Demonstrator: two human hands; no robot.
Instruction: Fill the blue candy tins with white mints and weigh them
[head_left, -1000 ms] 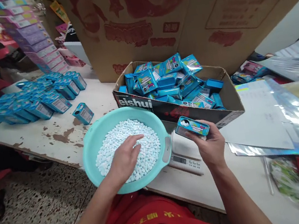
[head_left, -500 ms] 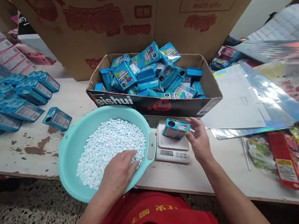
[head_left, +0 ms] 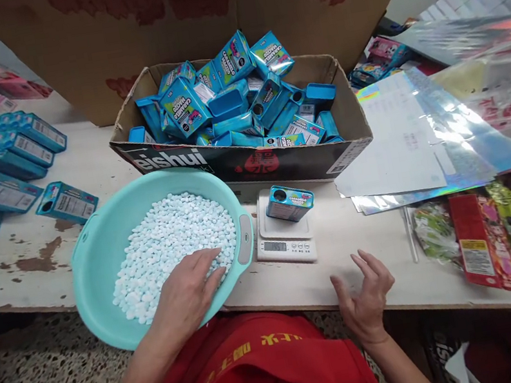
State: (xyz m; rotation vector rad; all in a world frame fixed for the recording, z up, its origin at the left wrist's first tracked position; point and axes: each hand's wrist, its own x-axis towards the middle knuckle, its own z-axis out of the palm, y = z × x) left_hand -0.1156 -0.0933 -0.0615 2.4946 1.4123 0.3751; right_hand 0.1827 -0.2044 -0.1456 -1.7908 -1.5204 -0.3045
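My left hand point(head_left: 186, 291) rests over the small white candies point(head_left: 170, 238) in a turquoise basin point(head_left: 91, 297). Its fingers are together and stretched out, thumb apart, with the tips at the candies; no held piece shows. My right hand point(head_left: 367, 294) hovers by the table's front edge, fingers spread and empty. Left of it, a small white digital scale point(head_left: 287, 248) carries a blue candy tin point(head_left: 289, 203) with a round dark hole in its top. The scale's display is lit, but its digits are hard to read.
Behind the scale, an open carton point(head_left: 280, 164) is heaped with blue tins point(head_left: 182, 107). More tins point(head_left: 0, 162) stand in rows at left, with a single tin point(head_left: 67, 202) near the basin. Plastic sheets point(head_left: 388, 136) and candy packets point(head_left: 484, 241) lie at right.
My right hand has let go of the tin on the scale and drawn back toward the table's front edge. My left hand stays in the basin. The camera view has shifted.
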